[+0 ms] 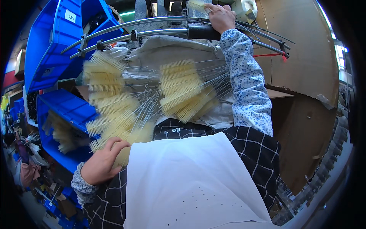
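My right hand (222, 18) reaches to the machine at the far side. Its fingers pinch a bottle brush with pale yellow bristles (196, 4). At the near left, my left hand (102, 162) has its fingers bent round the bristles of another bottle brush (122, 157); part of that grip is hidden. Beyond it a row of yellow brushes (110, 101) lies on the left, with looped wire handles pointing right. A second pile of brushes (181, 86) lies in the middle, its wires running under my right forearm.
Two curved metal rails (160, 33) cross in front of the machine. Blue bins (51, 42) stand at the left, and a lower blue bin (70, 108) holds more brushes. A cardboard sheet (297, 49) rises at the right. Grey-white cloth (152, 49) lies under the brushes.
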`<state>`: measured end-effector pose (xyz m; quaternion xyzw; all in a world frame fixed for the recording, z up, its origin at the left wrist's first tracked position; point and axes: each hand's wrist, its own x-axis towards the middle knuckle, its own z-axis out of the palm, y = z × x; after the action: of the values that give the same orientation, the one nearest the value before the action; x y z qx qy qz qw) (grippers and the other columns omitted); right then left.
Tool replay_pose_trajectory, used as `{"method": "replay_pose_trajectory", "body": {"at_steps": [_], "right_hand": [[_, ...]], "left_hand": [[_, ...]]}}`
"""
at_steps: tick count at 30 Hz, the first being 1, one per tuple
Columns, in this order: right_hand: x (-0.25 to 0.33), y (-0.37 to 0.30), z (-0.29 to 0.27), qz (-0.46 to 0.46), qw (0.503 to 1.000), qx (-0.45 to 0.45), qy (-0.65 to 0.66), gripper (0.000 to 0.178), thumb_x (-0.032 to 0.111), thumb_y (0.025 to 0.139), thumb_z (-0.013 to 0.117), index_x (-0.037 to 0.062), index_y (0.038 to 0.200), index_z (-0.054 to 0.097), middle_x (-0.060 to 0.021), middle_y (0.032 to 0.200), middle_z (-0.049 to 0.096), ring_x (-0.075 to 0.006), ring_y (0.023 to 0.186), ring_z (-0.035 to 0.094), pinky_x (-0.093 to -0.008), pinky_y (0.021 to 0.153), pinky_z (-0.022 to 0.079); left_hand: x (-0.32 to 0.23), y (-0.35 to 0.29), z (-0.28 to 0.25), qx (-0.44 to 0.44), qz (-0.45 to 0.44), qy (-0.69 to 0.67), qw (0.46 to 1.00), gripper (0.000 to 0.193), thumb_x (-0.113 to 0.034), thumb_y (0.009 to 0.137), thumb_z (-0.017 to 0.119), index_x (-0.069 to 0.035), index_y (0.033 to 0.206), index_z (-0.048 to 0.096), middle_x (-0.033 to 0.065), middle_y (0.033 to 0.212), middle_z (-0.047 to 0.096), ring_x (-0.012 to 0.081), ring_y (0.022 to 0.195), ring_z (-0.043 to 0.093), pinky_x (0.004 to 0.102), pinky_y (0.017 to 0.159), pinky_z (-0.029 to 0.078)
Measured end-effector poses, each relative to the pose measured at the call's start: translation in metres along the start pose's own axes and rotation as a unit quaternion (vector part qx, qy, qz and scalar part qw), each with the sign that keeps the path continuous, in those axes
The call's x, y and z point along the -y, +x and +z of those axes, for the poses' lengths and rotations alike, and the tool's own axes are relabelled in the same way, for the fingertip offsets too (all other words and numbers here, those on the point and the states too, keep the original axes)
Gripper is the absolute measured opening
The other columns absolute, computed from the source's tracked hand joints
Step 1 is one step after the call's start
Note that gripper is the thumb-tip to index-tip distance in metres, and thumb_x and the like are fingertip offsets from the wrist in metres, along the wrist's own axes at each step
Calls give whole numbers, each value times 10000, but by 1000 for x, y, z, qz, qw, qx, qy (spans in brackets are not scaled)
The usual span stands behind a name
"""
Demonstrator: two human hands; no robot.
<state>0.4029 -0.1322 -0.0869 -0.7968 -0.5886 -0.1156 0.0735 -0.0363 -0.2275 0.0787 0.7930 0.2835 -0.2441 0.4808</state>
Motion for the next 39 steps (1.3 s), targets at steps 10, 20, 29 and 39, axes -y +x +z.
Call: {"method": "replay_pose_trajectory", "body": {"at_steps": [10,20,29,39], "right_hand": [[-2,0,1,-13,999,6,35,294,245,783,450,296,1062,530,17,890,584,-194,894,475,-369,786,337],[-5,32,12,-30,995,95,19,281,282,806,410,265,1065,518,25,1022,507,-199,1018,359,-430,808,266],[-34,-11,-1,100,992,-76,-23,338,309,764,500,177,1073,532,-39,984,556,-220,957,478,-399,821,342],[-5,1,22,63,992,-61,93,311,243,751,496,124,1036,542,-59,989,553,-242,937,518,-452,772,388]], "left_hand": [[1,7,11,-53,20,16,998,475,-52,596,611,-124,1042,461,152,1069,406,321,777,536,353,698,449],[5,12,-2,-241,45,57,968,286,-31,569,596,-81,842,528,94,841,511,269,681,544,310,587,450],[18,-10,-37,-379,163,-61,909,273,-79,571,638,-33,769,456,78,679,446,166,602,438,251,547,354],[20,-34,-46,-458,176,-73,868,376,-288,650,665,-36,802,430,63,704,409,119,611,367,220,536,285]]}}
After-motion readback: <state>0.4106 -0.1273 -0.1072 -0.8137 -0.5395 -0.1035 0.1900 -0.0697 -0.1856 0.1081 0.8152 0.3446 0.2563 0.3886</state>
